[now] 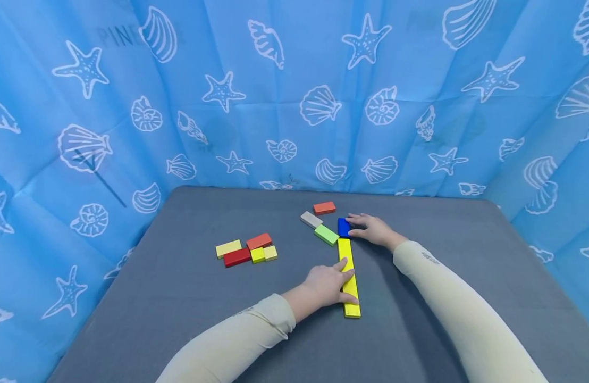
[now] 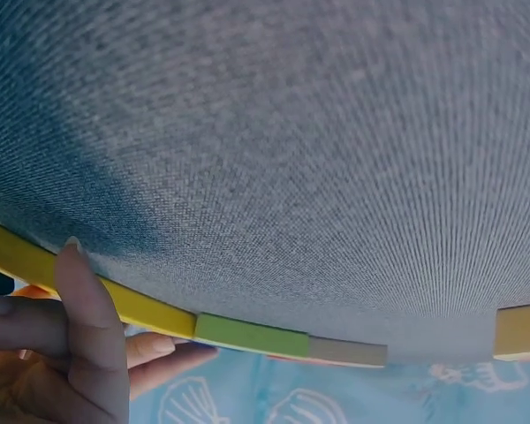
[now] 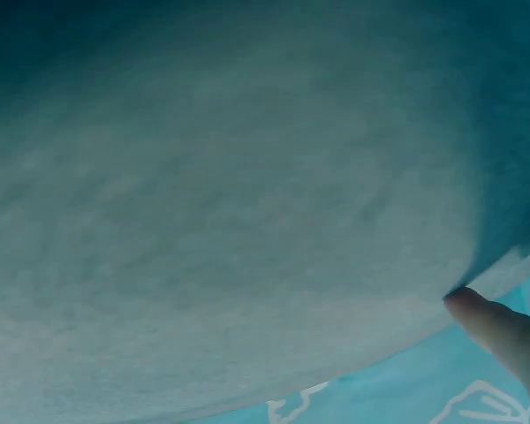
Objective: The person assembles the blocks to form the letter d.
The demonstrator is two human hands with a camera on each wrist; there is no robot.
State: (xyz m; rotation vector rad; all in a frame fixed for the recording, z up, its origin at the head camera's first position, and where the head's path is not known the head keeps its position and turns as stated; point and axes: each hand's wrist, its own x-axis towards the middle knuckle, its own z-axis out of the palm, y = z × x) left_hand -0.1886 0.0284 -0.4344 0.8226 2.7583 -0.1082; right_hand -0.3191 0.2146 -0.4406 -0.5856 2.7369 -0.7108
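In the head view a long yellow strip (image 1: 349,287) lies lengthwise on the grey table. My left hand (image 1: 323,284) reaches across it from the left, fingers spread and resting on it; the left wrist view shows fingers along the yellow strip (image 2: 150,309). Beyond its far end lies a blue block (image 1: 343,227). My right hand (image 1: 376,231) comes from the right and holds this block between thumb and fingertips. A green block (image 1: 326,234) angles away from the join of blue and yellow, followed by a pale grey block (image 1: 311,219). The right wrist view shows fingers but no block.
An orange block (image 1: 325,208) lies behind the grey one. To the left sits a cluster: a pale yellow block (image 1: 228,248), a dark red block (image 1: 237,257), an orange-red block (image 1: 259,241) and two small yellow pieces (image 1: 258,255). A blue curtain (image 1: 285,133) surrounds the table.
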